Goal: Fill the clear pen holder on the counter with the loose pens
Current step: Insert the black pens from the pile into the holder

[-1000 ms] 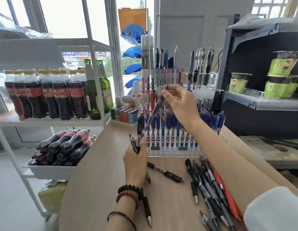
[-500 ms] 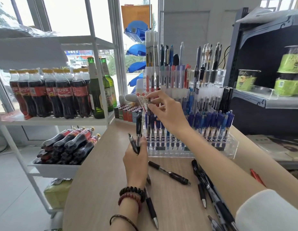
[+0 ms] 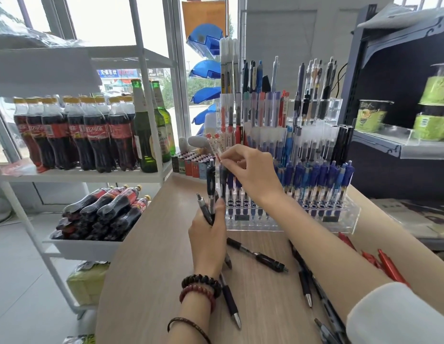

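1. The clear pen holder (image 3: 302,225) stands on the bench (image 3: 151,269). It is tiered, and most of its rows are stocked with upright pens.
2. The right grip (image 3: 250,172) pinches the top end of a dark pen (image 3: 223,181) between thumb and fingertips. The pen is upright at the holder's left end, judged so that it lines up with a slot. Whether its tip is seated cannot be told.
3. The left grip (image 3: 208,234) is curled round a small bundle of pens (image 3: 211,187), held upright just beside the holder, apparently as a ready supply.
4. Loose black pens (image 3: 260,256) and red pens (image 3: 389,266) lie flat on the bench in front of the holder, unsorted. The task is judged part-way done.
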